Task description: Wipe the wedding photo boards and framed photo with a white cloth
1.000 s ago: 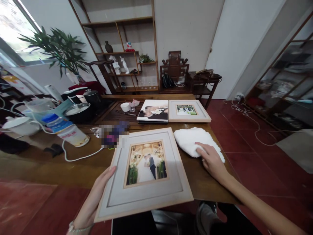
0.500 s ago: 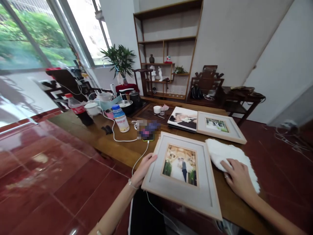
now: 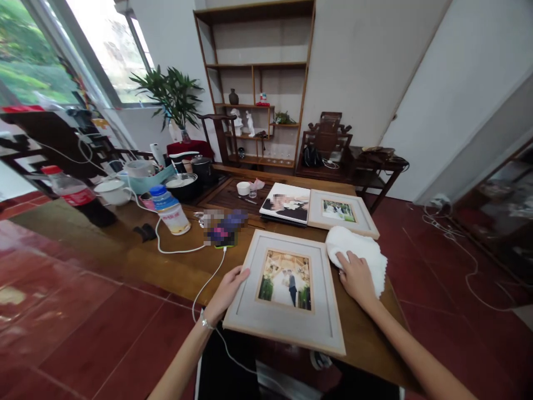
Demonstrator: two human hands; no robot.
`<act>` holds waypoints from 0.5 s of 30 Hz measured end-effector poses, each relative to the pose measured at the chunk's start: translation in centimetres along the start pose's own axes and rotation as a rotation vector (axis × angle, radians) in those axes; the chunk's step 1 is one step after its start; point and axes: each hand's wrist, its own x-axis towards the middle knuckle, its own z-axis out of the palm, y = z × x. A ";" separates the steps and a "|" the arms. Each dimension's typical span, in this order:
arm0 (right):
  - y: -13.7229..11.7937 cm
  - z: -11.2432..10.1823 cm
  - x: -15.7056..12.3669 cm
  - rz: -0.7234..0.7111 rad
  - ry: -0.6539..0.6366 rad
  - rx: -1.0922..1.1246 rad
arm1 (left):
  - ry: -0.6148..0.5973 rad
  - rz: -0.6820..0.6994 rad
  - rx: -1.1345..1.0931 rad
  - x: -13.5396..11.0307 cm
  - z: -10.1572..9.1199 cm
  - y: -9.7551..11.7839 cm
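One framed picture (image 3: pixel 287 282) is directly in front of the person, at the near edge of the wooden table (image 3: pixel 137 266), and its near part reaches past this edge. Whether it rests on the wood or is a little lifted, one cannot tell. The left hand (image 3: pixel 229 286) is closed on its left side, with the thumb on the upper face; the other fingers are mostly hidden below. The right hand (image 3: pixel 357 279) lies on a white cloth (image 3: pixel 367 247), just beside the right side of the framed picture. Its fingers are bent and slightly apart from each other, but it is not clear whether they pinch the cloth. Behind the cloth lies a second framed picture (image 3: pixel 343 214). A white cable (image 3: pixel 206 284) passes beneath the left wrist, and a blue-capped bottle (image 3: pixel 171 212) is farther to the left.
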 end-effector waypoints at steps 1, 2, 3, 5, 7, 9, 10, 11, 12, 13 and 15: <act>-0.1 0.1 0.2 0.014 -0.005 0.004 | 0.001 -0.001 0.013 0.1 0.2 -0.1; -0.1 0.3 0.4 0.026 -0.010 0.008 | 0.003 -0.002 0.026 0.3 0.3 -0.1; -0.1 0.4 0.4 0.038 -0.015 0.014 | 0.007 -0.003 0.042 0.4 0.4 -0.2; -0.2 0.6 0.5 0.061 -0.020 0.026 | 0.022 -0.001 0.079 0.6 0.7 -0.3; -0.2 0.7 0.4 0.084 -0.016 0.039 | 0.036 0.005 0.116 0.7 0.8 -0.5; -0.1 0.9 0.3 0.104 -0.005 0.050 | 0.045 0.012 0.152 0.9 0.9 -0.6; -0.1 1.0 0.3 0.112 0.001 0.054 | 0.051 0.014 0.160 0.9 0.9 -0.7; -0.1 1.1 0.2 0.120 0.007 0.057 | 0.061 0.014 0.163 1.0 0.9 -0.8; -0.1 1.1 0.2 0.127 0.012 0.060 | 0.071 0.018 0.162 1.1 0.9 -0.8; -0.2 1.1 0.2 0.133 0.018 0.062 | 0.080 0.023 0.157 1.2 0.8 -1.0; -0.4 1.1 0.3 0.144 0.027 0.067 | 0.085 0.045 0.158 1.4 0.7 -1.2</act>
